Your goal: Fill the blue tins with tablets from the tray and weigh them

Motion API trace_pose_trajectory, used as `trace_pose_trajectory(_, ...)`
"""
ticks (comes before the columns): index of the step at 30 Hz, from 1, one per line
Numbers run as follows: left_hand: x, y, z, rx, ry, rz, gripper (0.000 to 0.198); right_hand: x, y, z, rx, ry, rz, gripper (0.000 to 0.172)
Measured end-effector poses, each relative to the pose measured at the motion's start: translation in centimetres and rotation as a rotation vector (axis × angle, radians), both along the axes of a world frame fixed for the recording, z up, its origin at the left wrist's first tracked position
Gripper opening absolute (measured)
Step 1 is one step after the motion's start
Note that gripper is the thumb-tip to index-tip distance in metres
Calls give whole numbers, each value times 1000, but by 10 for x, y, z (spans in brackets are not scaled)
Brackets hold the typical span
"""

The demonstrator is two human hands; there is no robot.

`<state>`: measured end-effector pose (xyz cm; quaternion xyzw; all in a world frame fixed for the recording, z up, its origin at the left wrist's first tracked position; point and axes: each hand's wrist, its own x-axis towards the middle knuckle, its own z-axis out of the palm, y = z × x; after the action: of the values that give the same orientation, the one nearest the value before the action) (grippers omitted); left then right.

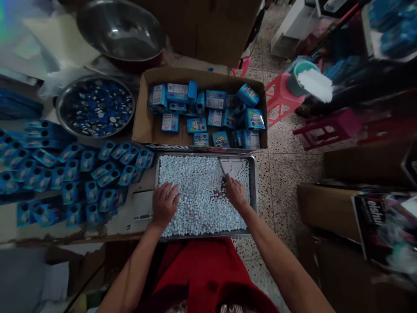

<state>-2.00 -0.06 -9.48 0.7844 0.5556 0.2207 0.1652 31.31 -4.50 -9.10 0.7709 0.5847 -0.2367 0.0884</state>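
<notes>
A shallow metal tray (256, 195) in front of me holds a layer of small pale-blue candies (202, 213). At its left side my left hand (164, 203) rests on the candies with fingers spread. My right hand (235, 192) is closed around the near end of a flat, pale metal scoop (235, 167) at the tray's upper right. A few loose candies lie on the scoop. Beside my right hand, a patch of the tray's dark bottom shows through. The scoop's handle is mostly hidden by my fingers.
An open cardboard box (139, 117) of blue candy boxes (197, 125) adjoins the tray's far side. Leftward stand many upright blue boxes (71, 191) with round holes, a bowl of blue-and-silver pieces (97, 106) and a large metal bowl (122, 32). Stools (283, 93) stand right.
</notes>
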Motion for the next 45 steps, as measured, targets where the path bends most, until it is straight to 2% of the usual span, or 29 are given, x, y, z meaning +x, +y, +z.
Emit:
trace_pose_trajectory(1, 15, -3, -10, -42, -11, -61, 44, -7, 2, -2, 6, 18, 15, 57)
trace_pose_trajectory(2, 31, -4, -21, -70, -23, -60, 49, -16, 2, -3, 9, 35, 26, 58)
trace_pose_trajectory(5, 81, -4, -51, -109, -107, 51, 66, -46, -8, -7, 7, 69, 34, 59)
trace_pose_trajectory(8, 123, -7, -59, -156, -219, 110, 65, -73, -20, -14, 39, 166, -30, 59)
trace_pose_trajectory(10, 137, -12, -49, -187, -272, 137, 61, -79, -24, -19, 76, 282, -146, 58)
trace_pose_trajectory(11, 139, -13, -40, -204, -283, 130, 60, -78, -26, -21, 82, 343, -211, 57)
trace_pose_trajectory(13, 138, -12, -11, -227, -265, 55, 55, -70, -30, -22, 76, 448, -317, 57)
trace_pose_trajectory(15, 137, 0, 26, -210, -214, -59, 42, -58, -35, -20, 74, 545, -380, 57)
trace_pose_trajectory(18, 163, 48, 83, -94, -182, -187, 22, -42, -47, -13, 105, 635, -427, 60)
trace_pose_trajectory(20, 204, 100, 107, 34, -193, -253, 20, -35, -55, -7, 125, 667, -456, 62)
trace_pose_trajectory(21, 231, 130, 113, 92, -166, -325, 23, -33, -59, -4, 139, 687, -473, 62)
trace_pose_trajectory(23, 288, 187, 114, 180, -82, -498, 41, -30, -66, -1, 184, 747, -502, 63)
trace_pose_trajectory(26, 362, 255, 97, 193, 98, -852, 62, -29, -75, 0, 257, 850, -548, 64)
trace_pose_trajectory(27, 377, 271, 90, 180, 164, -967, 63, -28, -77, 0, 272, 883, -567, 64)
trace_pose_trajectory(29, 392, 291, 82, 151, 264, -1096, 59, -25, -81, 4, 285, 948, -617, 63)
trace_pose_trajectory(31, 381, 297, 85, 145, 301, -1096, 60, -21, -82, 12, 293, 1005, -669, 61)
trace_pose_trajectory(32, 366, 295, 92, 164, 283, -1062, 61, -17, -83, 18, 297, 1027, -688, 61)
trace_pose_trajectory(34, 319, 279, 113, 232, 190, -975, 60, -9, -82, 35, 301, 1052, -696, 61)
trace_pose_trajectory(37, 223, 224, 145, 314, 14, -821, 62, 5, -81, 71, 279, 1068, -598, 64)
trace_pose_trajectory(39, 160, 174, 151, 302, -62, -695, 66, 12, -80, 98, 258, 1075, -507, 65)
trace_pose_trajectory(40, 134, 148, 148, 275, -61, -651, 67, 14, -78, 111, 244, 1080, -472, 65)
trace_pose_trajectory(42, 96, 103, 131, 194, -76, -512, 66, 14, -73, 134, 202, 1092, -428, 62)
trace_pose_trajectory(45, 75, 66, 95, 18, -104, -318, 63, 5, -58, 153, 103, 1109, -353, 57)
